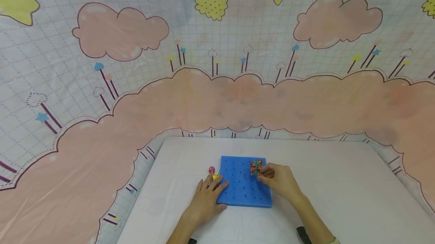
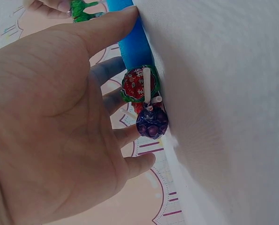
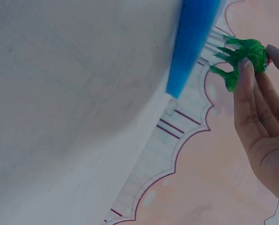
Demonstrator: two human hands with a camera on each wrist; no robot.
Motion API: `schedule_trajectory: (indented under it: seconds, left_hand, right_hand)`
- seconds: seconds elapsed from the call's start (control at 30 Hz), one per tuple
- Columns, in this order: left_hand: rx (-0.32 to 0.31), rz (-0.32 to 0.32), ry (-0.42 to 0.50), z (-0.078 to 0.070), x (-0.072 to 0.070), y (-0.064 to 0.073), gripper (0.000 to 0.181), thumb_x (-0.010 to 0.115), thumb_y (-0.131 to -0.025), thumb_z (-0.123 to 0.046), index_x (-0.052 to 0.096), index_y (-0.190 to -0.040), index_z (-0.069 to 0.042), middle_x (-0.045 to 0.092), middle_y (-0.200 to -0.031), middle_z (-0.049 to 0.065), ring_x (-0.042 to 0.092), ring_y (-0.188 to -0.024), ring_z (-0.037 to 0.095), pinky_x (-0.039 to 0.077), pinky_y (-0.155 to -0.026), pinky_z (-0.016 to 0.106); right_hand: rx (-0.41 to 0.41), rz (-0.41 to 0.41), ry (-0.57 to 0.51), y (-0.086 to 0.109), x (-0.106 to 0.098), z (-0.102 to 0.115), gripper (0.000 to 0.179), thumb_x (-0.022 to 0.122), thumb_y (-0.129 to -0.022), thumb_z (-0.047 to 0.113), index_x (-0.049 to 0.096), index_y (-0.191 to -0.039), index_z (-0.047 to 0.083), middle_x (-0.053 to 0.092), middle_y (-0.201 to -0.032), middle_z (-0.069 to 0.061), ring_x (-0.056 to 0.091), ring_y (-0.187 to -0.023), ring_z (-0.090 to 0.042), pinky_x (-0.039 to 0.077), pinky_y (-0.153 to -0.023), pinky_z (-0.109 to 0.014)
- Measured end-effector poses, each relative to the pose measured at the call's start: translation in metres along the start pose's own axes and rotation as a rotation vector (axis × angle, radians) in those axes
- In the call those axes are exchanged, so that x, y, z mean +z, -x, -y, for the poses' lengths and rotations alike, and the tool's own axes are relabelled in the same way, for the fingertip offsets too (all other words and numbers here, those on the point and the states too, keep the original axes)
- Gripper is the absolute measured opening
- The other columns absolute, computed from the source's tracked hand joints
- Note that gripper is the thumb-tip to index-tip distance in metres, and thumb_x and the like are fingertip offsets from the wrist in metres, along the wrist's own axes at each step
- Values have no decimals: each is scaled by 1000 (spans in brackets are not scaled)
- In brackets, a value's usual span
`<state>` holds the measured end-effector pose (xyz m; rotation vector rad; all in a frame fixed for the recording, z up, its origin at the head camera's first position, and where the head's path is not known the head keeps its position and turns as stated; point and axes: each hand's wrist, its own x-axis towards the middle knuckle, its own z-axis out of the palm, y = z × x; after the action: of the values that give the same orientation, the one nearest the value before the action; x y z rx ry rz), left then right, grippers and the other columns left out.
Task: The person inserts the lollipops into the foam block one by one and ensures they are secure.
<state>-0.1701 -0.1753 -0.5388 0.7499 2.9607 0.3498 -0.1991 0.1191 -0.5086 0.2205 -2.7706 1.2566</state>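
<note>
Bare left hand (image 1: pixel 205 200) sits lowest, palm over white table (image 1: pixel 340 198) at front-left corner of square blue foam board with rows of small holes (image 1: pixel 234 189). Fingers straight and spread, reaching over board's left edge; thumb at front-left corner. Under that palm, left wrist view: round purple-wrapped lollipop (image 2: pixel 152 124) and round red-and-green-wrapped lollipop (image 2: pixel 139 84) with white stick, both lying just beside board's left edge. Contact with fingers: cannot tell. Head view also shows round pink-purple-wrapped lollipop (image 1: pixel 212 169) and small bright yellow wrapped piece (image 1: pixel 215 176), left of the same edge, near the fingertips.

Bare right hand (image 1: pixel 280 181) comes over board's right edge, thumb and fingers pinching round green-wrapped lollipop with some red (image 3: pixel 256 56). More red-and-green wrapped lollipops (image 1: pixel 253 164) stand upright, close together, toward board's far-right corner; exact count unclear, heads overlap. Board is near table's middle, well apart from its left and right edges. Pink cloud-print cloth (image 1: pixel 238 104) hangs behind table's far edge.
</note>
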Motion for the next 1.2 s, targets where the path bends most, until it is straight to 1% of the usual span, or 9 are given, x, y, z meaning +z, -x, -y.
schedule_trajectory:
  seconds: [0.37, 0.63, 0.77, 1.0, 1.2]
  left_hand:
    - [-3, -1, 1, -1, 0, 1, 71, 74, -95, -47, 49, -157, -24, 38, -167, 7, 24, -155, 43, 23, -122, 68]
    - [6, -17, 12, 0, -2, 2, 71, 76, -94, -43, 50, -157, -23, 39, -166, 8, 26, -154, 44, 25, -121, 68]
    - [5, -16, 12, -1, -2, 2, 70, 76, -95, -43, 50, -157, -23, 39, -165, 8, 27, -154, 44, 26, -120, 69]
    - [2, -12, 7, 0, -1, 1, 71, 75, -95, -44, 48, -157, -23, 38, -166, 8, 25, -155, 44, 24, -121, 68]
    - [9, -16, 15, 0, -2, 1, 71, 76, -95, -43, 49, -157, -22, 39, -166, 8, 25, -154, 45, 25, -120, 69]
  right_hand:
    - [12, -5, 7, 2, -2, 2, 15, 87, -87, 15, 76, -96, 12, 74, -84, 5, 70, -78, -9, 60, -68, -24]
    - [-7, -16, 57, 3, -5, 0, 19, 87, -86, 18, 78, -101, 11, 74, -87, 5, 68, -80, -11, 57, -66, -22]
    - [-8, -11, 64, 4, -7, -1, 22, 87, -86, 19, 78, -103, 9, 74, -89, 5, 67, -82, -11, 57, -68, -22]
    - [-18, 0, 49, 6, -11, -4, 24, 86, -88, 25, 78, -103, 9, 74, -89, 6, 67, -82, -11, 57, -70, -23]
    - [-4, 18, 47, 8, -14, -8, 31, 86, -87, 35, 78, -104, 11, 73, -90, 8, 66, -82, -10, 56, -70, -25]
